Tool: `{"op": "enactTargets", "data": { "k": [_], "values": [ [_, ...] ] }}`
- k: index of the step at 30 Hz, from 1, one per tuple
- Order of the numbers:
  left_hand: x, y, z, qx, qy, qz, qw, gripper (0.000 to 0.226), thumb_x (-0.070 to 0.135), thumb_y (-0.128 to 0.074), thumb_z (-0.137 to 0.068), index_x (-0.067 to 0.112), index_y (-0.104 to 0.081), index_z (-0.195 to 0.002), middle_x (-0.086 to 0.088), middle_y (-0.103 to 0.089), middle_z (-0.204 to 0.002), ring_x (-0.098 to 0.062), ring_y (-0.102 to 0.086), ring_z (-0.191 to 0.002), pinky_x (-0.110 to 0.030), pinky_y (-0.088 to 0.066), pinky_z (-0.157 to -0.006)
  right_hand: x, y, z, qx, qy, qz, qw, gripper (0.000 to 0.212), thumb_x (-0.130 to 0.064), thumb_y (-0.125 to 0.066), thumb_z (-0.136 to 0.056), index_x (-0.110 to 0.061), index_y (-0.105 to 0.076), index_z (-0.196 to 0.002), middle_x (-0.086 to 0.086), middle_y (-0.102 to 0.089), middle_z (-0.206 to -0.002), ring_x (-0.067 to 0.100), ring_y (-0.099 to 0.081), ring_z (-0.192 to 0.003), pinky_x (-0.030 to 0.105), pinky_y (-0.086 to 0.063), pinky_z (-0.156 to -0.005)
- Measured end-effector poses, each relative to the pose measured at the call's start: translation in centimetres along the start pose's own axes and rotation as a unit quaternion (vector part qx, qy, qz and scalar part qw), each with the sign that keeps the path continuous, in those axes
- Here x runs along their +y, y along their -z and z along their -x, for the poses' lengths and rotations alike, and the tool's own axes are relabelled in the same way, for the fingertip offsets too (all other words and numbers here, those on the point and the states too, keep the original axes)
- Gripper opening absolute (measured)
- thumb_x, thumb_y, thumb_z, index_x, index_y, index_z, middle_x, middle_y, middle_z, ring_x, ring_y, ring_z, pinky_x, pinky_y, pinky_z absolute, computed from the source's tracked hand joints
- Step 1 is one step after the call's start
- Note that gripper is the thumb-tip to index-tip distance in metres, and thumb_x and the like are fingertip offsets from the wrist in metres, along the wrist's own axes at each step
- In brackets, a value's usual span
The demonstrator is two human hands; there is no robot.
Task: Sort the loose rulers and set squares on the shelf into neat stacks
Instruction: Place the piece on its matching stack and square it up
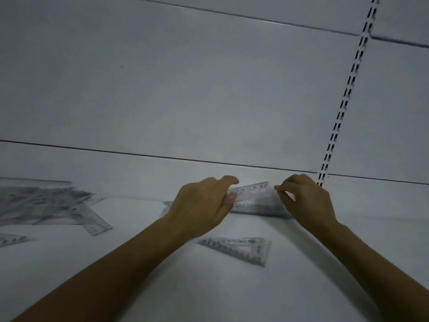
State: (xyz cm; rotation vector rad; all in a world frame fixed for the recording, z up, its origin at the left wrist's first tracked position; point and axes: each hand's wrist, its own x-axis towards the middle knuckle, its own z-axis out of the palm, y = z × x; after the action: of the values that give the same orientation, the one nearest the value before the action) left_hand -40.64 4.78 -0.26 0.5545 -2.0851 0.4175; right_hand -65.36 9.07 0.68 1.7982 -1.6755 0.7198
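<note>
Clear plastic ruler (253, 196) lies at the back of the shelf (348, 240), seemingly atop a started stack. Left hand (204, 205) curls its fingers round one part and right hand (306, 201) pinches the other end. Aligning is in hand; next, the set square (236, 249) likely needs collecting.

The left grip (204, 205) and right grip (306, 201) hold a clear ruler (251, 192) by its 2 ends, tilted just above a stack of rulers (257, 209) at the back of the white shelf (162, 287). A set square (239, 248) lies nearer, between the forearms; a loose heap of rulers (46, 203) sits far left
</note>
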Motion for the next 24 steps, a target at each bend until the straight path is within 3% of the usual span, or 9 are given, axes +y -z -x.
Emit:
{"op": "enactTargets", "data": {
  "k": [3, 5, 8, 11, 14, 16, 19, 21, 24],
  "values": [
    [-0.9, -0.3, 0.8, -0.028, 0.006, -0.016, 0.999, 0.030, 0.034, -0.040, -0.091, 0.017, -0.064, -0.083, 0.003, -0.059, -0.061, -0.013, -0.049, -0.046, -0.021, -0.036, -0.041, 0.2, -2.7, 0.3, -0.115, 0.009, 0.053, 0.992, 0.015, -0.019, -0.059, -0.089, -0.022, -0.073, -0.090, -0.002, -0.064, -0.090, 0.020, -0.059, -0.082, 0.025, -0.037, -0.057],
    [-1.3, -0.4, 1.0, -0.051, -0.005, -0.035, 0.998, 0.032, 0.034, -0.038, -0.092, 0.019, -0.063, -0.079, 0.006, -0.059, -0.058, -0.011, -0.047, -0.045, -0.020, -0.035, -0.041, 0.4, -2.9, 0.0, -0.200, -0.032, 0.041, 0.978, 0.023, -0.026, -0.050, -0.092, -0.029, -0.071, -0.099, -0.005, -0.063, -0.097, 0.017, -0.058, -0.084, 0.026, -0.038, -0.062],
    [-1.6, -0.7, 0.9, -0.071, -0.014, -0.059, 0.996, 0.034, 0.035, -0.037, -0.092, 0.020, -0.066, -0.083, 0.006, -0.061, -0.060, -0.014, -0.053, -0.047, -0.025, -0.042, -0.039, 0.2, -2.2, 0.3, -0.220, -0.053, 0.009, 0.974, 0.026, -0.031, -0.047, -0.093, -0.029, -0.068, -0.110, -0.003, -0.063, -0.105, 0.017, -0.058, -0.086, 0.028, -0.043, -0.068],
    [-1.7, -0.8, 0.8, -0.084, -0.026, -0.086, 0.992, 0.036, 0.034, -0.036, -0.089, 0.021, -0.070, -0.085, 0.005, -0.063, -0.061, -0.016, -0.056, -0.048, -0.027, -0.043, -0.039, -0.4, -1.2, 0.6, -0.058, -0.005, -0.062, 0.996, 0.036, -0.035, -0.049, -0.093, -0.023, -0.057, -0.126, -0.002, -0.060, -0.119, 0.018, -0.060, -0.100, 0.029, -0.046, -0.076],
    [-1.5, -1.0, 0.8, -0.085, -0.019, -0.104, 0.991, 0.038, 0.034, -0.036, -0.087, 0.021, -0.071, -0.082, 0.005, -0.063, -0.060, -0.016, -0.056, -0.047, -0.025, -0.043, -0.039, -3.4, 0.6, 0.4, 0.111, 0.120, -0.206, 0.965, 0.041, -0.039, -0.048, -0.093, -0.012, -0.057, -0.123, 0.005, -0.060, -0.118, 0.015, -0.058, -0.102, 0.026, -0.047, -0.080],
    [-1.0, -1.1, 0.7, -0.075, -0.025, -0.098, 0.992, 0.038, 0.034, -0.038, -0.086, 0.017, -0.070, -0.078, 0.002, -0.063, -0.058, -0.017, -0.056, -0.044, -0.024, -0.043, -0.039, -5.4, 0.6, 0.3, 0.122, 0.221, -0.179, 0.951, 0.040, -0.040, -0.054, -0.091, -0.011, -0.063, -0.118, 0.008, -0.063, -0.117, 0.019, -0.059, -0.104, 0.030, -0.045, -0.087],
    [-0.9, -1.3, 0.7, -0.058, -0.036, -0.084, 0.994, 0.037, 0.034, -0.041, -0.086, 0.013, -0.072, -0.084, -0.001, -0.066, -0.060, -0.018, -0.059, -0.046, -0.022, -0.045, -0.043, -6.6, -0.6, 0.1, 0.127, 0.328, -0.088, 0.932, 0.016, -0.018, -0.063, -0.087, -0.012, -0.072, -0.098, 0.005, -0.072, -0.094, 0.021, -0.065, -0.081, 0.033, -0.044, -0.082],
    [-1.2, -1.1, 0.7, -0.069, -0.017, -0.081, 0.994, 0.043, 0.038, -0.040, -0.088, 0.012, -0.073, -0.098, -0.003, -0.072, -0.072, -0.020, -0.066, -0.056, -0.028, -0.053, -0.046, -5.8, -0.8, 0.0, 0.126, 0.337, -0.047, 0.932, 0.014, -0.011, -0.062, -0.086, -0.009, -0.072, -0.094, 0.006, -0.072, -0.087, 0.022, -0.064, -0.074, 0.032, -0.041, -0.081],
    [-1.9, -0.7, 0.9, -0.086, -0.001, -0.081, 0.993, 0.047, 0.042, -0.036, -0.091, 0.014, -0.072, -0.101, -0.002, -0.072, -0.075, -0.021, -0.067, -0.060, -0.030, -0.054, -0.046, -4.4, -0.5, 0.1, 0.132, 0.318, -0.004, 0.939, 0.015, -0.011, -0.064, -0.083, -0.007, -0.070, -0.096, 0.009, -0.071, -0.088, 0.024, -0.064, -0.074, 0.032, -0.042, -0.077]
  ]
}}
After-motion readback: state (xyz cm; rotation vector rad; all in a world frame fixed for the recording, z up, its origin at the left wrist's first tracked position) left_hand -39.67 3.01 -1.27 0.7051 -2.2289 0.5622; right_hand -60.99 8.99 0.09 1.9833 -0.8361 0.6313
